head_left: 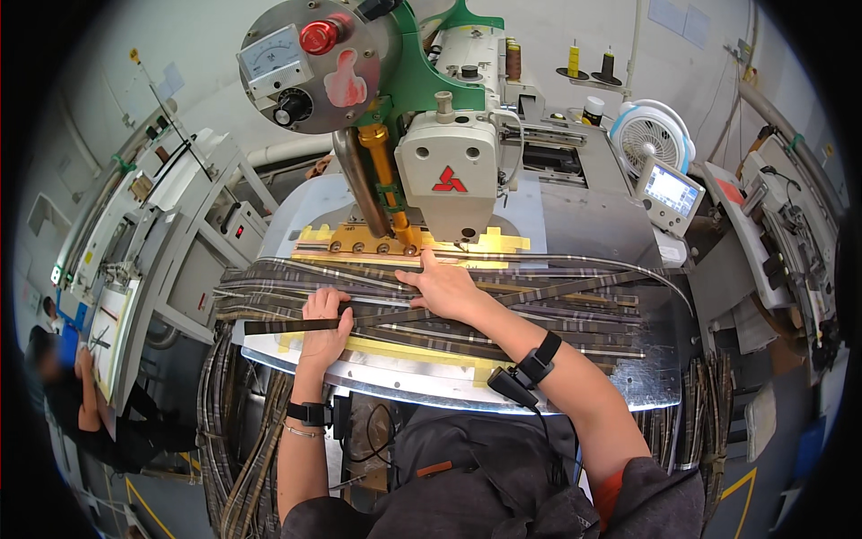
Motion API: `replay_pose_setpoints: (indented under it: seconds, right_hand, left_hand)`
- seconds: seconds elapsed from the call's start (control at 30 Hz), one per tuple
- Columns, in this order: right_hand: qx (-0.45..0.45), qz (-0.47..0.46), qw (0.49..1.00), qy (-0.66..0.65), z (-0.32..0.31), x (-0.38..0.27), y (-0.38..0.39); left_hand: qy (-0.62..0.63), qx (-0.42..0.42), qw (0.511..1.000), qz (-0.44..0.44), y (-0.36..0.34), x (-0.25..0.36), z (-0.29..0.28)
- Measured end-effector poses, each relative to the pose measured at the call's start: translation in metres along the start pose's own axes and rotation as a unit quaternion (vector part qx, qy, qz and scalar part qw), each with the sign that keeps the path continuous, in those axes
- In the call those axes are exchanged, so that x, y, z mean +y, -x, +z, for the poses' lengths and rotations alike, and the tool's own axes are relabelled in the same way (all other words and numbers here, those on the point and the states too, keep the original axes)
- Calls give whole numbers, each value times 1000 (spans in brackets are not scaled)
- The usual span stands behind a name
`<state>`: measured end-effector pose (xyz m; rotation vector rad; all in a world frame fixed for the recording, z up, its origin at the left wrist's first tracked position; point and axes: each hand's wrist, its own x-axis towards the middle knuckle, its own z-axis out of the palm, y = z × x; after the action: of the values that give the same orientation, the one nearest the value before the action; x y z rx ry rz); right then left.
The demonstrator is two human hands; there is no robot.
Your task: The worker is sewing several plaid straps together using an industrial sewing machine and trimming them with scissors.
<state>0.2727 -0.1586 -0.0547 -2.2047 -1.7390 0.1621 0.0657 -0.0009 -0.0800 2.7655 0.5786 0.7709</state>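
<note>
Left hand [325,325] grips a dark fabric strip [287,325] on the metal table [575,395]. Right hand [446,289] lies flat and open, pressing strips below the sewing machine [446,175].

A single head-worn fisheye view looks steeply down from close above the counter [575,395], facing the sewing machine [446,171] on the far side; forearms enter from the near edge, and straight lines bend toward the rim.
</note>
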Motion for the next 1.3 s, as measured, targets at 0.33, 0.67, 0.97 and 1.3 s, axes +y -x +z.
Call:
replay_pose_setpoints:
  seconds: [0.33, 0.67, 0.97, 1.3]
  right_hand:
    - [6, -4, 1000, 0, 1, -2, -2]
    - [19, -10, 1000, 14, 5, 3, 2]
    - [-35, 28, 999, 6, -25, 7, 24]
    - [-51, 63, 996, -22, -39, 13, 41]
  left_hand:
    - [0, 2, 1000, 4, -1, -6, -1]
    - [9, 35, 999, 27, 1, 0, 3]
    - [27, 19, 999, 36, 3, 20, 10]
    - [108, -98, 986, 84, -4, 29, -21]
